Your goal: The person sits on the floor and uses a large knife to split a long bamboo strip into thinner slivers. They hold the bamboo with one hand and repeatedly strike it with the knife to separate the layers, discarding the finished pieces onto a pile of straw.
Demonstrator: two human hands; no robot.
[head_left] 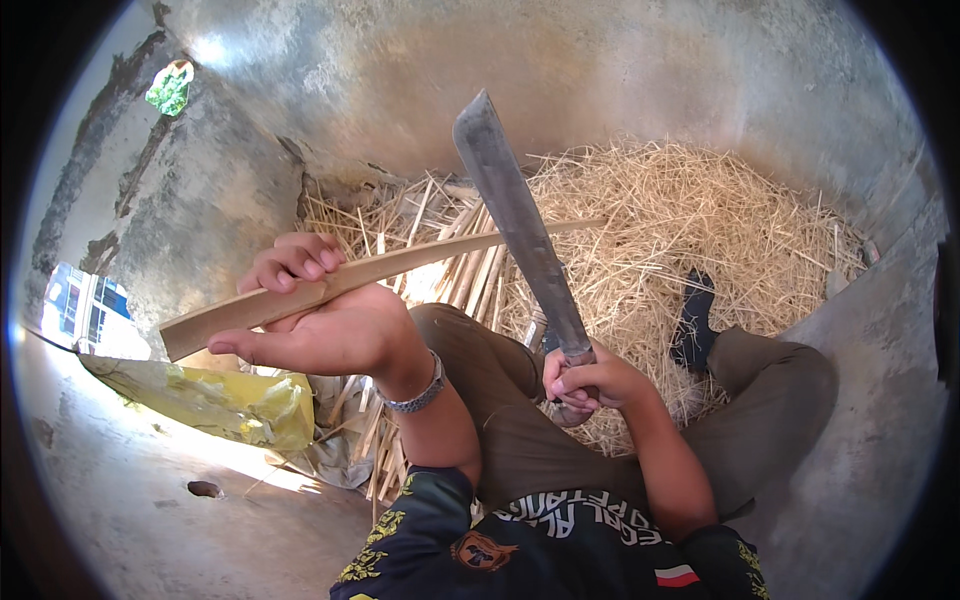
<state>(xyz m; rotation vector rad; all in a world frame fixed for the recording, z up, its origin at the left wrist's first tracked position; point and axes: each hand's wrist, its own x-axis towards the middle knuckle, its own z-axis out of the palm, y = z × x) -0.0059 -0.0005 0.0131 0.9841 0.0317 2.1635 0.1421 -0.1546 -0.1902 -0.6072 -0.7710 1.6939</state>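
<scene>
My left hand (335,332) grips a long, pale split bamboo strip (415,260), with the fingers over its top and the thumb stretched along its lower side. The strip runs from the left, rising slightly, and narrows toward its far end on the right. My right hand (602,382) is wrapped round the handle of a machete (520,220). Its broad dark blade points up and leans left. In the picture the blade crosses in front of the strip; whether they touch I cannot tell.
A heap of straw-like shavings (690,200) lies against the far wall (500,60). Several bamboo strips (480,275) lie beyond my left leg. A yellow sack (230,400) is at the left, near an opening in the wall. My bent legs (770,390) frame the space, with a dark-covered foot (693,320) on the straw.
</scene>
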